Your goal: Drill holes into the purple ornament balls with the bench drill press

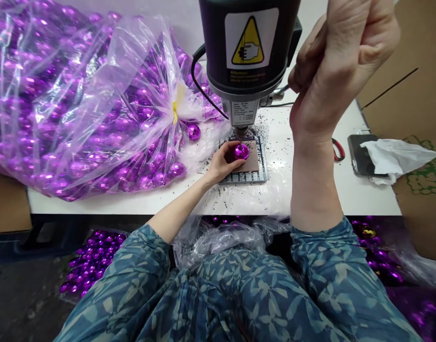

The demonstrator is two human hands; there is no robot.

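Note:
Under the chuck of a black drill press [251, 52], my left hand [222, 162] grips a shiny purple faceted ball [241, 151] between thumb and fingers. The ball rests on a brown board [252, 159], which lies on the slotted metal base [244, 177] of the press. My right hand [332, 61] is raised at the upper right, its fingers wrapped round the press's lever [282, 90]; most of the lever is hidden by the hand. Dark shavings are scattered over the base and around it.
A big clear bag [86, 104] of purple balls fills the left of the white table [353, 199]. Loose balls lie beside its tied neck. At right are red-handled pliers [339, 150], a phone [364, 154], a crumpled tissue [396, 156] and cardboard [413, 61].

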